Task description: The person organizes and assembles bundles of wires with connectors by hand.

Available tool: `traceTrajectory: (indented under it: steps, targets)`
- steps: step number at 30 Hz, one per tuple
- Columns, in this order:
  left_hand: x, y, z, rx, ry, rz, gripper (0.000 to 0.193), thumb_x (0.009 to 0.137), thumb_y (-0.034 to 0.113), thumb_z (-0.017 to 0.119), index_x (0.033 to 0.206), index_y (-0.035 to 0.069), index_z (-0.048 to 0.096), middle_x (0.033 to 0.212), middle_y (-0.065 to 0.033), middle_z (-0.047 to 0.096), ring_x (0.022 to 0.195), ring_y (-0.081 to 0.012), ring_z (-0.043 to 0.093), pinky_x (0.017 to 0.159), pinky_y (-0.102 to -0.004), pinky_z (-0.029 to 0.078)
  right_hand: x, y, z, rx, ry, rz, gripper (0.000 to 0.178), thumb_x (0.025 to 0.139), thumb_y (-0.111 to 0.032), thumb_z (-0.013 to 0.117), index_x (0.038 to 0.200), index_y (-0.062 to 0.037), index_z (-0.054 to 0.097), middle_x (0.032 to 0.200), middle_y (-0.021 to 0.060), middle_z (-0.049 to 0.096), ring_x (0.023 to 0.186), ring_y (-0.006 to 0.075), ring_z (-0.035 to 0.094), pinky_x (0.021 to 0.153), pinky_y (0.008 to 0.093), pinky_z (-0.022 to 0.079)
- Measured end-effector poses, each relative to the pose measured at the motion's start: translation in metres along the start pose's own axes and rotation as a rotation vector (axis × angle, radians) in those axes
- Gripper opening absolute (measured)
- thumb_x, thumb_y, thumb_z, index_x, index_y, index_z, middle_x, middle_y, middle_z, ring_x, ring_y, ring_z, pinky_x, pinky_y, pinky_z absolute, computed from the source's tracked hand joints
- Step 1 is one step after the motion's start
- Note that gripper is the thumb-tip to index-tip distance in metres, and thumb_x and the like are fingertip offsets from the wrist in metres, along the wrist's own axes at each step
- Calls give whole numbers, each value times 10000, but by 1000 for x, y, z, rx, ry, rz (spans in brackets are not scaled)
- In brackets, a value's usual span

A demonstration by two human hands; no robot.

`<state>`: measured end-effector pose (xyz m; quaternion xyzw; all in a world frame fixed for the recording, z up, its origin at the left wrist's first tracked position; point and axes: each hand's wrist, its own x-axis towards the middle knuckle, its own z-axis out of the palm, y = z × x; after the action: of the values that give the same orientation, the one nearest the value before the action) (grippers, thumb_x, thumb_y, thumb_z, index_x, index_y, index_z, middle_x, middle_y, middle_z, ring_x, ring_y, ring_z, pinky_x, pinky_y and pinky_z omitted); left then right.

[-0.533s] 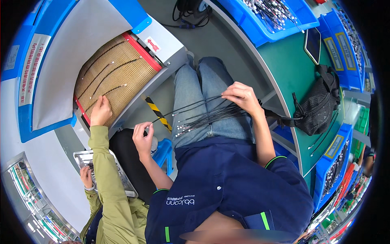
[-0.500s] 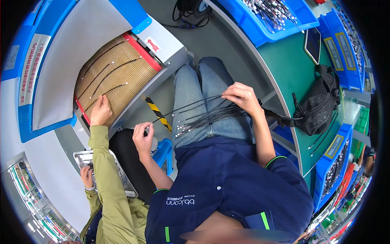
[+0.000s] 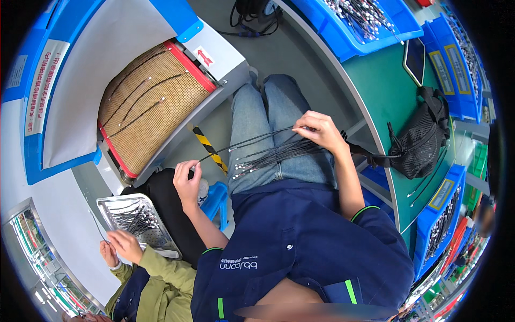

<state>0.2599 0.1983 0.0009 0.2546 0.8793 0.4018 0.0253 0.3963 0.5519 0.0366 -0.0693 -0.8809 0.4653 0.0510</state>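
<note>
A thin black cable (image 3: 244, 143) is stretched over my lap. One end is pinched between the thumb and fingers of my left hand (image 3: 188, 183), out beside my thigh. On the other side, the closed fingertips of my right hand (image 3: 320, 131) grip the cable; a second dark strand seems to run close by there. Across my jeans, under and beside the right wrist, lies a bundle of black cables (image 3: 279, 155) with small white connectors pointing left. Their far ends are hidden behind my right forearm.
At the left, a machine's mesh conveyor belt (image 3: 161, 99) carries several cables. Nearby a co-worker's hands (image 3: 124, 245) hold a cable beside a metal tray (image 3: 174, 252) of cables. To the right, the green table (image 3: 370, 88) bears a black mesh bag (image 3: 424, 137), a phone-like device (image 3: 413, 61) and blue bins (image 3: 351, 51).
The co-worker's arm has drawn back from the conveyor belt to beside the metal tray, uncovering the tray. The cables on the belt have shifted slightly. My own hands have barely moved.
</note>
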Motion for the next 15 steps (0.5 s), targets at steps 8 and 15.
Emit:
traceTrajectory:
  steps: [8,15]
  targets:
    - [34,-43,-81,81,122,-79,75,814,46,669,876,10,648,829,-78,644,752,-176,601,700,-274,469,70,-59,55,-124,137,-247,106,721,-94,728,803,-56,672,782,46,626,741,215,610,656,321,499]
    - [82,-83,-180,213,305,-121,131,851,120,657,899,-2,653,875,-97,651,835,-221,616,770,-320,468,157,-136,120,-91,197,-330,122,737,-126,714,834,-82,655,832,43,618,799,226,589,709,331,496]
